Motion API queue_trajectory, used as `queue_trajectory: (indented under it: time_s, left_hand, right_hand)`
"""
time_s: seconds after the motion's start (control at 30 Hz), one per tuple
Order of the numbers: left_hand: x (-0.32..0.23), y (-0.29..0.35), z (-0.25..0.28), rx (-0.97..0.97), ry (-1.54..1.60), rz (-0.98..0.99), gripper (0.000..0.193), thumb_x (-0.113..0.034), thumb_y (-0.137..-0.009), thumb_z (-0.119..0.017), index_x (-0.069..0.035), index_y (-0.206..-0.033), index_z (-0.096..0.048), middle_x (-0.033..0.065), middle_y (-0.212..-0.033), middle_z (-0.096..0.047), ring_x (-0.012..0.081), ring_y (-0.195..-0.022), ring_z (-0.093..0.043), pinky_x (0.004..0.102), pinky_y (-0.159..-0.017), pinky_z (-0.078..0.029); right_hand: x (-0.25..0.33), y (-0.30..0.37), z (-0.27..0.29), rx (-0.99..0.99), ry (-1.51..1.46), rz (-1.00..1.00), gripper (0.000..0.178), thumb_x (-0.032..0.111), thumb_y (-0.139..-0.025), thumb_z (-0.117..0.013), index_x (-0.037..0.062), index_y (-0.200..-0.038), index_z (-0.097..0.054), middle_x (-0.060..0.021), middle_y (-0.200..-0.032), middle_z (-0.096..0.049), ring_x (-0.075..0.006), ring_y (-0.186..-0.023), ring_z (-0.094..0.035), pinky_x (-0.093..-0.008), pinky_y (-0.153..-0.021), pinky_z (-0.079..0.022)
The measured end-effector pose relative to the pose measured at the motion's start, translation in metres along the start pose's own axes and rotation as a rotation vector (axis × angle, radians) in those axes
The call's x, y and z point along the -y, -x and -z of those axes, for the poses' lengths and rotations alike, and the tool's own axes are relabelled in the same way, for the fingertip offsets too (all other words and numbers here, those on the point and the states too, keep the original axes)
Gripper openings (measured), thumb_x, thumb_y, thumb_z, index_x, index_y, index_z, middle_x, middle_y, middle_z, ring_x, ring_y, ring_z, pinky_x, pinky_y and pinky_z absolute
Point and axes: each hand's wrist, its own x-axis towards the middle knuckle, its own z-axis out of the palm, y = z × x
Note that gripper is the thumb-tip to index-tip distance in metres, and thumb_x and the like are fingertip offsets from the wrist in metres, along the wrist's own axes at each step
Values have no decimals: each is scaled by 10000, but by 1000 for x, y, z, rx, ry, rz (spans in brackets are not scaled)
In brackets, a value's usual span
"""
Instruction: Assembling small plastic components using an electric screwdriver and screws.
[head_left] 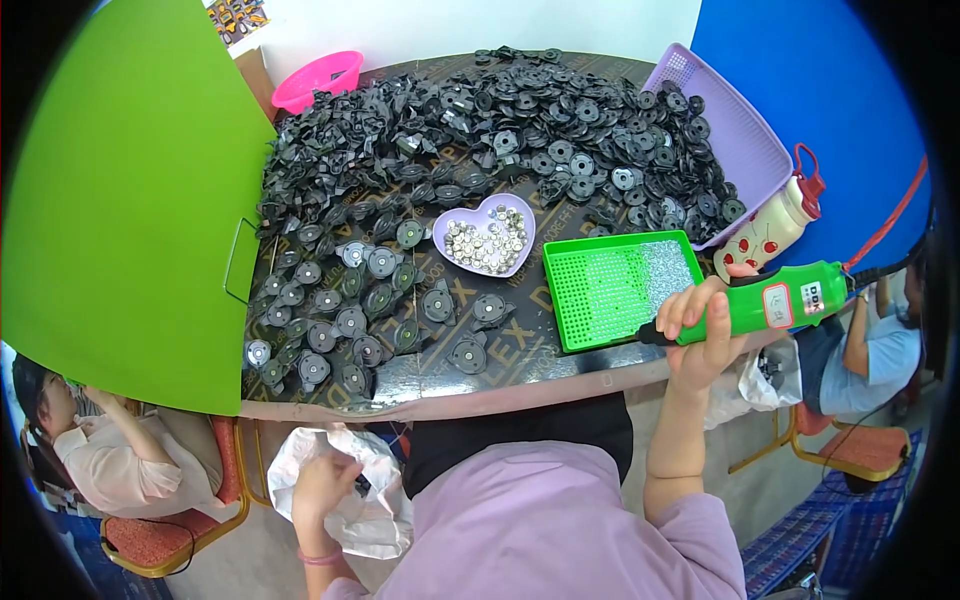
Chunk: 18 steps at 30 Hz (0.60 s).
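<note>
My right hand (700, 325) is wrapped around a green electric screwdriver (748, 308), held level with its dark tip pointing left over the near edge of the green basket (597, 345). Small silver screws (668, 272) fill the right part of that basket. My left hand (318, 488) is low at the mouth of a white plastic bag (375, 525) below the table's left edge. Its fingers look loosely apart, and a dark piece (362, 485) shows in the bag beside them. Left of centre on the table lie several black round assemblies with metal centres (350, 321).
Behind is a large heap of black plastic parts (400, 130). A lilac heart-shaped dish (440, 240) holds silver round pieces. A lilac basket (765, 160), a cream bottle (765, 228) and a pink basin (320, 82) stand around the heap. Green (120, 200) and blue (810, 100) partitions flank the table; people sit beyond both.
</note>
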Motion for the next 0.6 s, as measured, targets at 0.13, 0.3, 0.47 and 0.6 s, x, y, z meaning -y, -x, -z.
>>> queue_trajectory:
  time_s: [0.13, 0.3, 0.47, 0.6]
  left_hand:
    - [-107, 7, -4, -347, 256, -643, 222, -103, -778, -651, 2, -957, -570, 110, -898, -607, 150, -648, -618, 250, -546, -467]
    - [-178, -33, -37, -622, -55, -720, 417, -188, -783, -641, -67, -1157, -501, 130, -1008, -552, 322, -722, -598, 371, -595, -490]
    - [-185, -39, -48, -450, -157, -637, 375, -251, -795, -622, -59, -1105, -536, 126, -964, -550, 346, -766, -588, 414, -631, -482]
    - [-182, -41, -47, -352, -61, -777, 270, -202, -802, -621, -21, -990, -554, 129, -842, -549, 284, -710, -593, 359, -609, -476]
  right_hand:
    - [-2, 0, 5, -58, 58, 0, 330, 159, -911, -455, 36, -1180, -308, -36, -607, -399, -137, -425, -420, -284, -414, -396]
    - [-17, -5, 7, -63, 36, 4, 345, 93, -877, -489, 24, -1165, -310, -52, -610, -419, -136, -430, -430, -282, -410, -401]
    - [-33, -5, 5, 20, 56, -40, 345, 46, -843, -533, 23, -1121, -331, -50, -607, -433, -133, -430, -436, -274, -395, -400]
    - [-44, -2, 4, 126, 106, -91, 336, 21, -827, -563, 28, -1082, -345, -63, -613, -466, -141, -438, -467, -268, -409, -410]
